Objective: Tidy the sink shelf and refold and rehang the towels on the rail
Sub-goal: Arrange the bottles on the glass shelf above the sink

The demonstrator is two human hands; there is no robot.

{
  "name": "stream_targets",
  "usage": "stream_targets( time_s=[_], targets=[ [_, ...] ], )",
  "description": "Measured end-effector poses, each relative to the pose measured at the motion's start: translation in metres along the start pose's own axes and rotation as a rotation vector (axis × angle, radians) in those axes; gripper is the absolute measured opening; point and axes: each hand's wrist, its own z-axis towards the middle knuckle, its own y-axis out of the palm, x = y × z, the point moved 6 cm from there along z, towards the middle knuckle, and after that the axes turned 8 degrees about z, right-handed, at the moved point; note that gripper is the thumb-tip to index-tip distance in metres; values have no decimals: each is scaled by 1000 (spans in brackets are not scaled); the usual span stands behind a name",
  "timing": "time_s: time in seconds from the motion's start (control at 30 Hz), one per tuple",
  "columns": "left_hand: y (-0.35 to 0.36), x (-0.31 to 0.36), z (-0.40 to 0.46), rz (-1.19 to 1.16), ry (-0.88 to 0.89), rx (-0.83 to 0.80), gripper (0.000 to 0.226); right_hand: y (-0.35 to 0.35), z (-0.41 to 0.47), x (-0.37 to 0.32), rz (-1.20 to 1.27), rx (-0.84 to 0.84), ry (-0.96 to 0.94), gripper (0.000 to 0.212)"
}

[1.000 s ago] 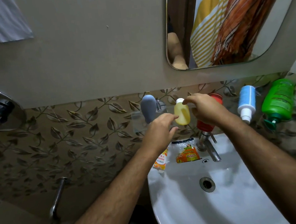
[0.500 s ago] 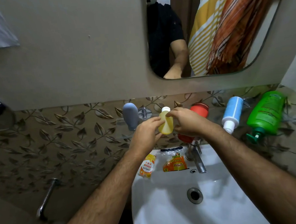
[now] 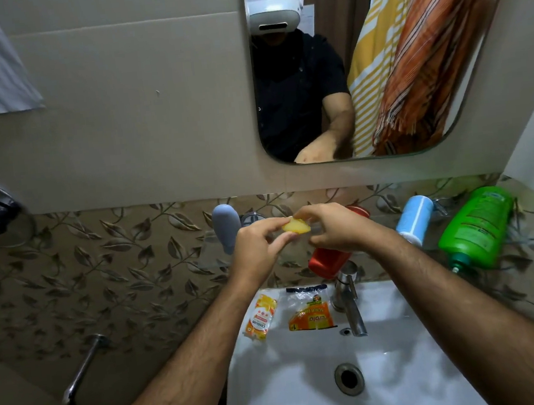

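Yellow bottle (image 3: 296, 225) sits pinched between both hands above the glass shelf (image 3: 211, 246), only a small wedge of it showing between the fingertips. Left hand (image 3: 259, 249) grips it from the left side with thumb and forefinger curled in; right hand (image 3: 334, 228) pinches its upper right end from above, fingers bent over it. The two hands nearly touch around the bottle, and how much of it lies hidden under the right fingers cannot be told.

Just left of the grip, a grey tube (image 3: 227, 228) stands on the shelf, close behind the left knuckles. Directly below the right hand a red bottle (image 3: 326, 262) pokes out, its upper part hidden by the wrist. Further right of the grip stands a blue-and-white bottle (image 3: 414, 219), and beyond that a large green bottle (image 3: 476, 229) leaning with its cap downward.

Below the grip lies the white sink (image 3: 294, 381), with a chrome tap (image 3: 350, 305) under the right wrist. Two sachets rest on the sink's back rim beneath the hands: a small orange sachet (image 3: 261, 316) under the left forearm, and a clear-and-orange scrub pad packet (image 3: 310, 310) between it and the tap.

Above the grip, the mirror (image 3: 477, 81) reflects a yellow striped towel (image 3: 372, 59) and an orange striped towel (image 3: 434, 52) hanging side by side, overlapping.
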Motion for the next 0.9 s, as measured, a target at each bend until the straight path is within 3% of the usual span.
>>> stream_targets(
  time_s=[0.23,0.53,0.9],
  targets=[
    [1,1,6,-138,-168,86,28,-7,2,1,121,187,-64,19],
    [12,-15,1,-142,-268,18,37,-4,9,6,320,251,-14,32],
    [11,-15,1,-147,-295,43,41,-1,12,3,321,253,27,34]
  ],
)
